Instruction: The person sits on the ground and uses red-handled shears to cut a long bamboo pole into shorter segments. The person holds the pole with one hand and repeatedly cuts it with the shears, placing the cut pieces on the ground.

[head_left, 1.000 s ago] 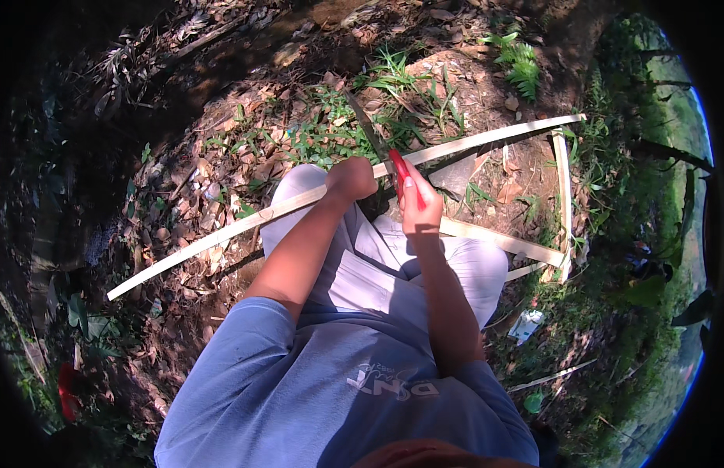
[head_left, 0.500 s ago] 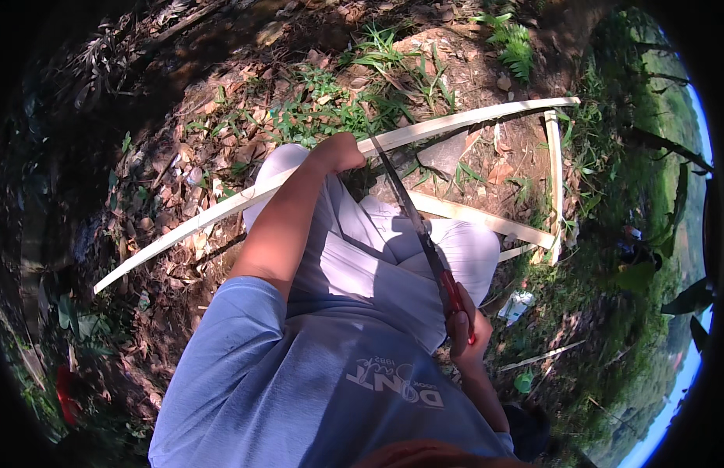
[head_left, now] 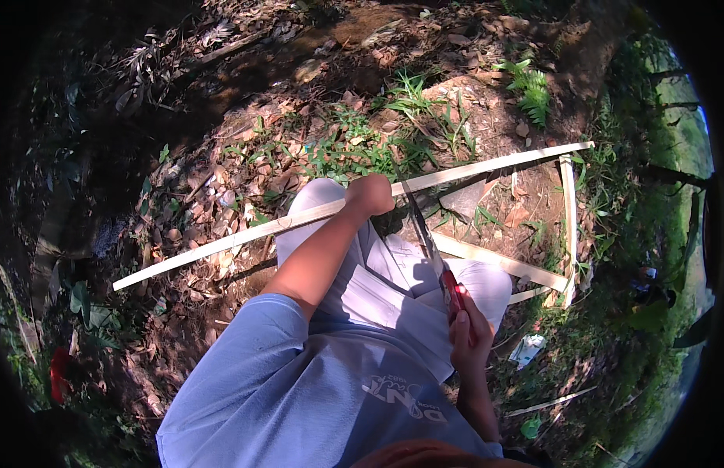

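Note:
A long, pale wooden strip (head_left: 494, 164) slants across my lap from lower left to upper right. My left hand (head_left: 369, 194) is closed round it just beyond my knees. Wrapped round the red handle of a hand saw (head_left: 426, 239) is my right hand (head_left: 470, 335), in front of my right thigh. The saw's dark, narrow blade points away from me and crosses the strip close to the right of my left fist. Whether the teeth have cut into the wood is too small to tell.
Other pale strips lie at the right: one upright in view (head_left: 569, 226), another (head_left: 502, 261) slanting past my right knee. A white crumpled packet (head_left: 527, 351) and a green scrap (head_left: 531, 426) lie nearby. Dry leaves, grass and a fern (head_left: 533, 97) cover the ground ahead.
My right hand has pushed the saw forward, so its handle is closer to the strip. My left hand keeps its grip. The whole view has shifted slightly.

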Available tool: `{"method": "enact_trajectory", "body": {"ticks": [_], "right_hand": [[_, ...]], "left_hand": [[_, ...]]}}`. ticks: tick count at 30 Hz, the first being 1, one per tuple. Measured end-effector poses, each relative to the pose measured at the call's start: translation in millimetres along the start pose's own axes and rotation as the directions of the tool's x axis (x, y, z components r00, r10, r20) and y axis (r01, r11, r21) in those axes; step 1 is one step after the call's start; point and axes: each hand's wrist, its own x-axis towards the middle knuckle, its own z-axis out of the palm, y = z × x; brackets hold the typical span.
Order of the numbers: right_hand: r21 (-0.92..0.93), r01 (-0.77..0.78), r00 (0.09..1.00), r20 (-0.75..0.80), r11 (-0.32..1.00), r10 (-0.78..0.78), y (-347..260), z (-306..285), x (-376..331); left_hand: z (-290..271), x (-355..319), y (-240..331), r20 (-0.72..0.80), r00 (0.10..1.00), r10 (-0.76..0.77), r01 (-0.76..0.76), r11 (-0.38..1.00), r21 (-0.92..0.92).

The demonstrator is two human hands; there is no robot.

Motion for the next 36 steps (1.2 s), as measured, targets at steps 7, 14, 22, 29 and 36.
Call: {"method": "enact_trajectory", "body": {"ticks": [7,14,22,29,36], "right_hand": [[0.351,-0.129,0.992,0.041,0.927,0.122,48.2,109.9,139.6],[0.213,-0.009,1.000,0.017,0.977,0.005,51.8,137.0,170.2],[0.050,-0.111,0.992,0.070,0.993,0.107,40.1,24.5,6.8],[0.007,-0.154,0.987,0.046,0.988,0.153,-42.6,-31.3,-57.4],[0.119,-0.137,0.990,-0.015,0.983,0.140,4.9,18.9,12.9]], "left_hand": [[10.1,-14.4,0.7,-0.142,0.989,0.031,-0.019,0.996,0.089],[7.8,-23.0,4.0,-0.198,0.980,-0.001,0.009,0.999,0.044],[11.6,-8.8,4.2,-0.188,0.982,-0.006,0.005,1.000,-0.005],[3.2,-6.7,-0.1,-0.061,0.998,-0.034,0.033,0.999,-0.033],[5.9,0.9,-3.8,-0.032,0.999,-0.021,0.021,1.000,-0.016]]}}
